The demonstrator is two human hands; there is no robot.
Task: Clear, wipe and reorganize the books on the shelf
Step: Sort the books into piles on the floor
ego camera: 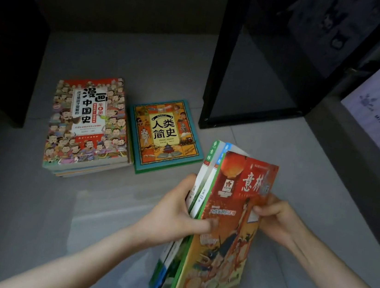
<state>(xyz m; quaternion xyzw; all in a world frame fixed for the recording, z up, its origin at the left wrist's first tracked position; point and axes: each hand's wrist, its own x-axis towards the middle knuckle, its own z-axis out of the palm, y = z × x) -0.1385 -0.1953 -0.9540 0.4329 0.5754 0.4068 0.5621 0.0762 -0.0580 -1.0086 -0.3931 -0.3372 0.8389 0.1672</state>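
While both hands clamp the bundle of magazines [217,220] above the floor [30,207], left hand [175,212] around the spines, right hand [276,218] pinching the cover edge: square edges, then lay flat beside the teal book [166,133] and comic stack [87,123].

One view only: head-worn, wide-angle. Faces forward and steeply down at a grey floor [30,207]. Nearest the lens, low in frame: left hand [175,212], right hand [276,218], the magazines [226,245] they hold. Farther off, mid-frame left: two book stacks [87,125].
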